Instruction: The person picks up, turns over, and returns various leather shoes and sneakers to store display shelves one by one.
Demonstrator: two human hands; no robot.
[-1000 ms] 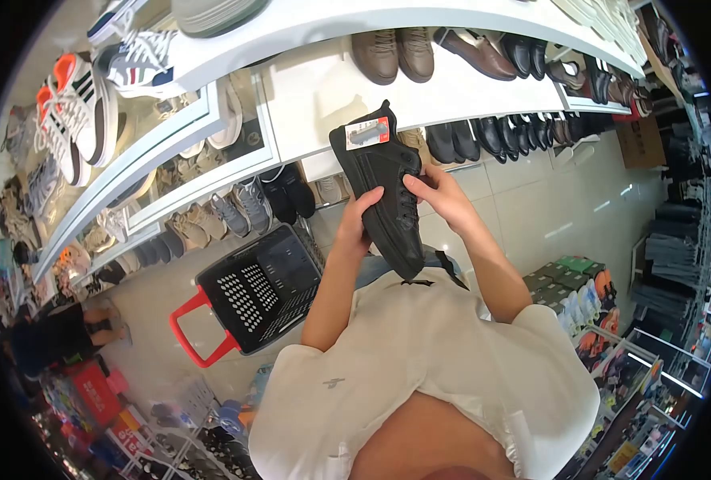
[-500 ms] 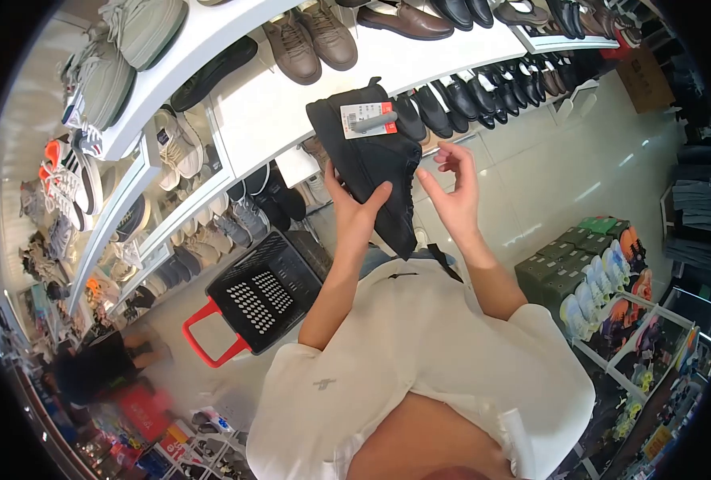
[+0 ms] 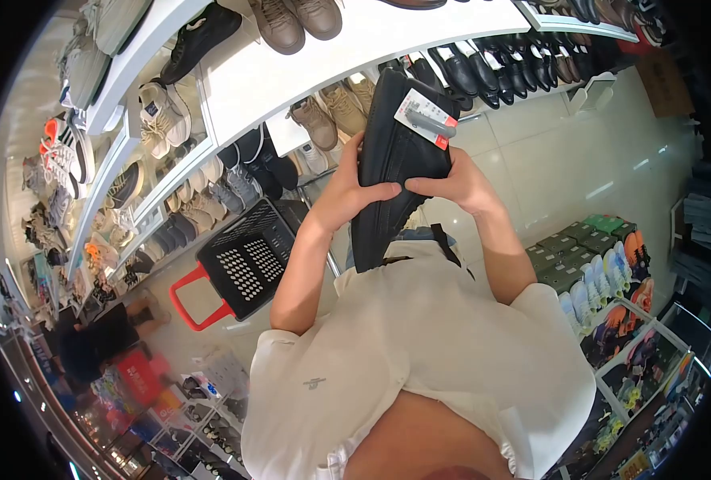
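A black high-top shoe [image 3: 389, 164] is held up in front of my chest, its toe pointing down toward my shirt. On its ankle part is a white and red price tag [image 3: 425, 118] with a grey security clip. My left hand [image 3: 354, 186] grips the sole side, the thumb lying across the shoe's side. From the other side my right hand [image 3: 457, 182] holds the shoe, its thumb tip close to the left thumb. The fingers behind the shoe are partly hidden.
White shelves [image 3: 291, 88] with many shoes curve across the top and left. A black basket with a red handle [image 3: 199, 298] stands on the floor at left. Shoe boxes [image 3: 563, 254] and a rack are at right. Another person [image 3: 103, 344] is at far left.
My right hand, off the shoe half a second ago, has taken hold of it again. The shoe has turned and moved slightly right. The view has shifted along the shelves.
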